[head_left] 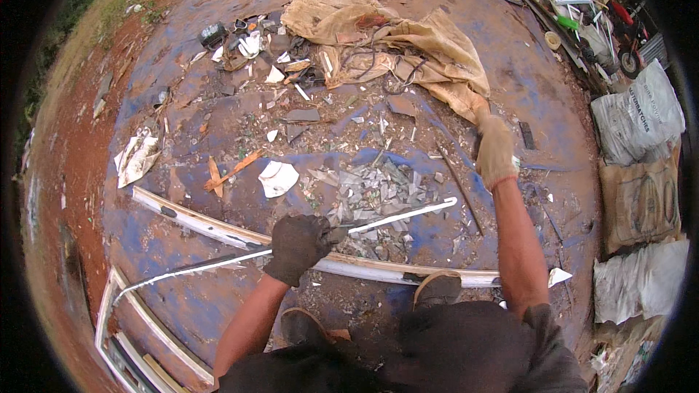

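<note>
My left hand [297,247], in a dark glove, is closed around a long thin white strip [404,214]. The strip sticks out on both sides of the fist, one end lying over broken glass [378,189]. Beneath the fist runs a white frame bar [211,228], crossing the ground in front of my shoes. My right hand [496,151] reaches farther forward in a tan glove. Its fingers appear closed on the near corner of a crumpled burlap sack [448,54], though the glove and sack are similar in colour.
A blue sheet [437,236] covered in dirt and shards lies underfoot. White ceramic-like pieces [278,178] and orange wood scraps [237,170] are scattered about. More frame bars [164,324] lie at lower left. Stacked sacks [641,200] line the right side, with a scrap heap [575,11] beyond.
</note>
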Available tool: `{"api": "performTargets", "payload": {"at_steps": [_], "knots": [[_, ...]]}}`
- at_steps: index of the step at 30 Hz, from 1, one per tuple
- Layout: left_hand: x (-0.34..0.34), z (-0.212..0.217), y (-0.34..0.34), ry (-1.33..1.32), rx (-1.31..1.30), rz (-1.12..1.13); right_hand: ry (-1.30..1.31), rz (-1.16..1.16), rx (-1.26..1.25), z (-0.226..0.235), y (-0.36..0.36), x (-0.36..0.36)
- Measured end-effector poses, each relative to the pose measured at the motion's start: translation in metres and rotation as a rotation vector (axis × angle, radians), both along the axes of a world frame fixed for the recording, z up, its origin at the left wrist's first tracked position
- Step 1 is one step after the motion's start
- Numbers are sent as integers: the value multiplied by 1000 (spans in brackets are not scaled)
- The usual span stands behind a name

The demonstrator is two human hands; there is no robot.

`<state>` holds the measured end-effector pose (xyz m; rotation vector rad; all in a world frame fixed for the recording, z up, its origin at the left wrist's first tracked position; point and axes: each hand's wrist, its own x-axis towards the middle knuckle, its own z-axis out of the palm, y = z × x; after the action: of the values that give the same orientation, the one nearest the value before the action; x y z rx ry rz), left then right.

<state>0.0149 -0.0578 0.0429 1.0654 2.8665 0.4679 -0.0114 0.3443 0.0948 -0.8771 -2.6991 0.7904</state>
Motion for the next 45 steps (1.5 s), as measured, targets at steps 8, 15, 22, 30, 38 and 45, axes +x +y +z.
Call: {"api": "performTargets", "payload": {"at_steps": [8,15,22,30,38,45], "knots": [[0,2,-7,-43,138,-3,-227,884,-16,40,-114,46],[6,1,-2,-145,114,95,-522,1226,-116,11,-182,29],[4,-19,3,-190,58,217,-310,1443,167,-33,-181,29],[-24,-57,-7,-189,205,459,-351,1016,-90,0,-190,54],[-46,-6,-22,-312,213,328,8,1128,103,4,-198,69],[-6,0,-28,-200,-19,124,-188,967,252,-17,-200,56]]}}
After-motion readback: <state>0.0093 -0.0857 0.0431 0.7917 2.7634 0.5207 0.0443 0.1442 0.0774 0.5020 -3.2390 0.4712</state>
